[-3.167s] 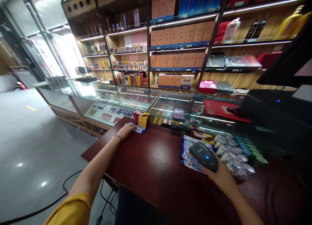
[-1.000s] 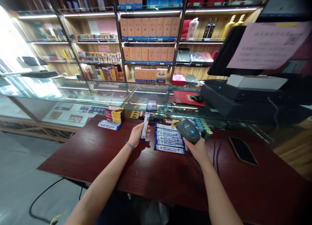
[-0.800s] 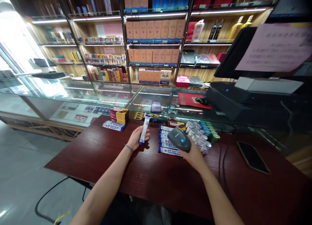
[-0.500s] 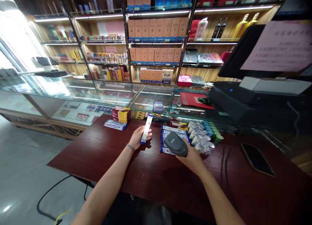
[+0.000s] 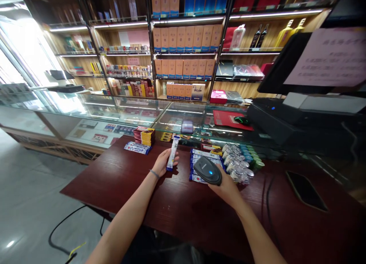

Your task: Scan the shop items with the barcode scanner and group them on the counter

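My left hand (image 5: 163, 162) is closed round a long white-and-blue snack packet (image 5: 173, 151), held upright over the dark red wooden table (image 5: 137, 184). My right hand (image 5: 225, 186) grips a grey handheld barcode scanner (image 5: 207, 170) with a blue light, its head turned toward the packet. Just under the scanner lies a row of similar blue packets (image 5: 197, 165). Two more of these packets (image 5: 137, 147) lie to the left, in front of a stack of red-and-yellow bars (image 5: 144, 135).
Foil-topped small cups (image 5: 237, 165) and green-capped ones (image 5: 251, 157) stand right of the packets. A black phone (image 5: 305, 184) lies at the table's right. A glass display counter (image 5: 120, 111), a black till (image 5: 286, 115) with a monitor, and stocked shelves (image 5: 183, 50) stand behind.
My left hand left the packets at the far left and now holds one upright near the middle. The scanner has stayed in my right hand, drawing in beside the packet.
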The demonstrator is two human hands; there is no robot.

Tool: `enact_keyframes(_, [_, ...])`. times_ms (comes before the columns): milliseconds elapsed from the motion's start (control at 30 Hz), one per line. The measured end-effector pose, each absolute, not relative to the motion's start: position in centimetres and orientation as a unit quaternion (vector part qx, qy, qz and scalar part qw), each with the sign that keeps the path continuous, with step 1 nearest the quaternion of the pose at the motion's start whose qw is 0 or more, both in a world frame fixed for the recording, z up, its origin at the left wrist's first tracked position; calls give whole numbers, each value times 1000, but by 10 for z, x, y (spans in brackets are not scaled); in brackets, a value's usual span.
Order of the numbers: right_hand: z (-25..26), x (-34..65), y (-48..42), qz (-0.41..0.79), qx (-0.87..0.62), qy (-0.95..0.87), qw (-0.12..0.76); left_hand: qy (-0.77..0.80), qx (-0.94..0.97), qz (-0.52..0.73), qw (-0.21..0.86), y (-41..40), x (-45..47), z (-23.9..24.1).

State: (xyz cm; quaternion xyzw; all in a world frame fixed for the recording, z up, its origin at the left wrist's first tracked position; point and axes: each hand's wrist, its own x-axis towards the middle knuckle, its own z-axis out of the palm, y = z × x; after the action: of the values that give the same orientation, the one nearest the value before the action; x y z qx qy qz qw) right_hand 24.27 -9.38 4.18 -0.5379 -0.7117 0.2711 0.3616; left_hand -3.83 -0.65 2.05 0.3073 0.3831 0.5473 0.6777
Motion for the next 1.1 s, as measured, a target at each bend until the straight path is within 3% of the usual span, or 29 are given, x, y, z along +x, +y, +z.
enact_keyframes(233, [38,242,-92,260,-528,-710,387,357,295,645,608,5,-52,39])
enact_keyframes(433, [31,246,-87,256,-509,-725,388,394,441,691,415,17,-112,59])
enact_keyframes(567, [27,243,-86,254,-505,-728,389,480,578,615,238,13,-176,48])
enact_keyframes(767, [24,229,-89,223,-519,-722,399,530,768,356,-45,-6,-251,24])
enact_keyframes(900, [16,225,-88,203,-535,-728,377,532,802,252,-97,-7,-267,13])
enact_keyframes(1100, [15,220,-90,195,-540,-740,351,535,811,221,-87,9,-270,-3])
